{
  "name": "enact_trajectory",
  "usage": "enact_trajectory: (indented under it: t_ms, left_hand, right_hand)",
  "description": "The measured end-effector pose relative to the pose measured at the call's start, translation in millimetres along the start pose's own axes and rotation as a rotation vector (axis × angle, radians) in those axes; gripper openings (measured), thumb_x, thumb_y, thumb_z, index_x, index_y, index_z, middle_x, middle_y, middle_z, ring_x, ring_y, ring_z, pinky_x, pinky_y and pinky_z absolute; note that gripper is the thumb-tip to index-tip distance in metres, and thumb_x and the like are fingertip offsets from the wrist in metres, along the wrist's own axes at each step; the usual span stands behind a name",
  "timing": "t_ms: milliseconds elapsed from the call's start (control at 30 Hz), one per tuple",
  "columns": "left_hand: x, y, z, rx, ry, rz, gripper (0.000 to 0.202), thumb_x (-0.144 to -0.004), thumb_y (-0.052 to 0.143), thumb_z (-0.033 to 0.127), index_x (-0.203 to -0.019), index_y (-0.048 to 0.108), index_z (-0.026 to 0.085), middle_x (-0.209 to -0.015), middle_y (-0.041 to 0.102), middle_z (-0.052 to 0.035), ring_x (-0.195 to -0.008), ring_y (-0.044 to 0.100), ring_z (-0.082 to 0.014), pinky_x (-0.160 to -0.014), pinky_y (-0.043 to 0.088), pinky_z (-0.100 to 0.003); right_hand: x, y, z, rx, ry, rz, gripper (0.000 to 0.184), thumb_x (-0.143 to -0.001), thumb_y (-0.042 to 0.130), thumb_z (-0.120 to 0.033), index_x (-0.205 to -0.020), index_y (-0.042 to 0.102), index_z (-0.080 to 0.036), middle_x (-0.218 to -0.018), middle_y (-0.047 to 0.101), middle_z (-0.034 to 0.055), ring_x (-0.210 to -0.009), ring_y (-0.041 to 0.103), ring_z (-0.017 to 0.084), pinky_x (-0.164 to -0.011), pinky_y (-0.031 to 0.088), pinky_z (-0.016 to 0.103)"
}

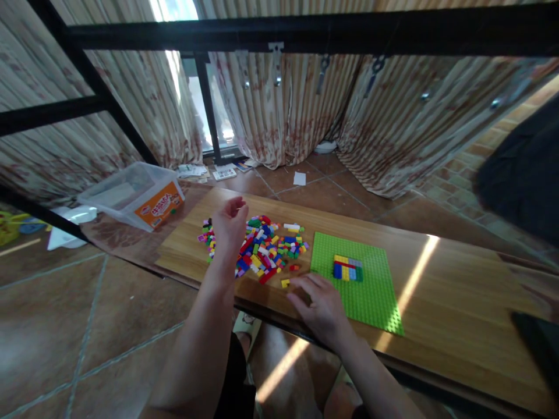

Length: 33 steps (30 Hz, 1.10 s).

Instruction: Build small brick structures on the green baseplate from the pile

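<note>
A pile of small coloured bricks [266, 247] lies on the wooden table [437, 291]. My left hand [229, 224] hovers over the pile's left side, fingers curled together; whether it holds a brick is hidden. My right hand [321, 305] rests flat on the table near the front edge, fingers stretched toward a loose yellow brick [285, 283]. Just right of it lies a green baseplate [371, 297] carrying a small block of yellow, blue, red and grey bricks [348, 268].
A clear plastic box with an orange label [140, 198] sits at the table's far left corner. A black metal frame [305, 32] crosses overhead. Curtains hang behind, papers lie on the tiled floor. A dark object [524, 174] looms at the right.
</note>
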<state>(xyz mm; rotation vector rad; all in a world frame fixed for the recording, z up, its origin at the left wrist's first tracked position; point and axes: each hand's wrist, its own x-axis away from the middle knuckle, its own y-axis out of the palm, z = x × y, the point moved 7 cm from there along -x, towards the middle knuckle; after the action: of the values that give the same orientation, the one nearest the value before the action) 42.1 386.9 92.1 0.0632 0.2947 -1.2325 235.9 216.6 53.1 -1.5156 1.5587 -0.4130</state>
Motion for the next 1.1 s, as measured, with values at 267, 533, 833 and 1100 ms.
enact_trajectory:
  t_ms: [267,533,833,1100]
  left_hand:
    - [-5,-12.5,-20,-0.333,0.026,-0.435,0.029,-0.067,0.065,0.03,-0.09,0.071,0.013,-0.073,0.069,-0.0028,-0.067,0.061,-0.015,-0.059,0.045,-0.024]
    - [-3,-17.6,-9,-0.395,0.092,-0.46,0.026,-0.075,0.058,0.033,-0.085,0.072,0.013,-0.069,0.067,-0.002,-0.063,0.057,-0.014,-0.056,0.041,-0.023]
    - [-6,-17.8,-10,-0.333,0.058,-0.385,0.024,-0.073,0.061,0.032,-0.085,0.073,0.014,-0.073,0.07,-0.0033,-0.066,0.059,-0.0152,-0.061,0.045,-0.025]
    - [-5,-4.3,-6,-0.289,0.102,-0.397,0.027,-0.075,0.062,0.034,-0.09,0.072,0.014,-0.08,0.072,-0.0054,-0.073,0.063,-0.0175,-0.066,0.048,-0.026]
  right_hand:
    - [-13,16,12,0.075,0.003,-0.002,0.013,-0.09,0.054,-0.025,-0.092,0.067,-0.022,-0.086,0.068,0.0042,-0.083,0.06,0.021,-0.077,0.045,0.035]
    - [-20,21,-14,0.097,-0.086,0.109,0.02,-0.092,0.05,-0.022,-0.101,0.067,-0.021,-0.096,0.066,0.0074,-0.089,0.057,0.021,-0.078,0.045,0.036]
    - [-30,37,-35,0.097,-0.132,-0.017,0.013,-0.09,0.057,-0.024,-0.096,0.069,-0.025,-0.102,0.061,0.0074,-0.091,0.052,0.022,-0.077,0.044,0.037]
    - [-31,45,-40,0.162,-0.158,-0.079,0.006,-0.09,0.059,-0.025,-0.092,0.063,-0.021,-0.099,0.066,0.0064,-0.09,0.052,0.022,-0.081,0.041,0.037]
